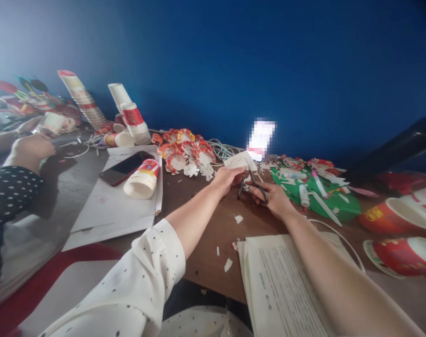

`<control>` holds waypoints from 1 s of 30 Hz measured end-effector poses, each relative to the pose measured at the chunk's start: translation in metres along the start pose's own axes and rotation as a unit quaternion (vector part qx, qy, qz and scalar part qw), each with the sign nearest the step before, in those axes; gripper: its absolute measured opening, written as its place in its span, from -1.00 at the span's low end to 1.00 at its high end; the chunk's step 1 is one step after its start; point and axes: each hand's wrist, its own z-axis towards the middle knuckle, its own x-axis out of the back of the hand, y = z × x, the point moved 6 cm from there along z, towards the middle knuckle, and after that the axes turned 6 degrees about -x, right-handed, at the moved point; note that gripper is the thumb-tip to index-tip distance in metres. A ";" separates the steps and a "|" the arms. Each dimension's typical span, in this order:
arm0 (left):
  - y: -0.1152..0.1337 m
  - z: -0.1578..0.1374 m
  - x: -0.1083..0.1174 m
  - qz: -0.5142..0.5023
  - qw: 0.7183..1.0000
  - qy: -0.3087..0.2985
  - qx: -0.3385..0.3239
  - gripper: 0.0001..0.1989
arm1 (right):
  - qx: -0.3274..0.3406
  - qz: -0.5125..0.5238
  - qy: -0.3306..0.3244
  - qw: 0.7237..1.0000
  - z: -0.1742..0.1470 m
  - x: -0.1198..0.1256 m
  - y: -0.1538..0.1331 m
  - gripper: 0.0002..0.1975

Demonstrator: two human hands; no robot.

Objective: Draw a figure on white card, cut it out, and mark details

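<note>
My left hand [228, 180] is closed on a white piece of paper [238, 161] with faint drawn lines, held up over the brown table. Black-handled scissors [260, 191] are in my right hand [273, 199], whose fingers wrap the handles. The scissors are right at the paper's lower right edge; whether the blades touch it I cannot tell. Small white scraps [238, 218] lie on the table below both hands. Behind the paper stands a bright, pixelated screen [261, 139].
Cut red-and-white paper cup pieces [188, 150] are heaped at the back. A green sheet [349, 206] bears markers and scraps at right. Printed papers [279, 281], a phone [125, 167], tilted cups [142, 180] and stacked cups [86, 103] surround the work. A co-worker's hand [30, 150] is at left.
</note>
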 end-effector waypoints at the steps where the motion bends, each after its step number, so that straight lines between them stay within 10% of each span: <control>1: 0.000 0.000 0.000 -0.001 1.000 0.002 0.001 -0.92 | 0.003 0.000 0.001 1.000 0.000 0.000 0.000 -0.32; 30: -0.004 0.003 0.001 -0.001 1.000 -0.024 0.010 -0.89 | -0.018 0.007 0.000 1.000 -0.004 -0.001 -0.006 -0.28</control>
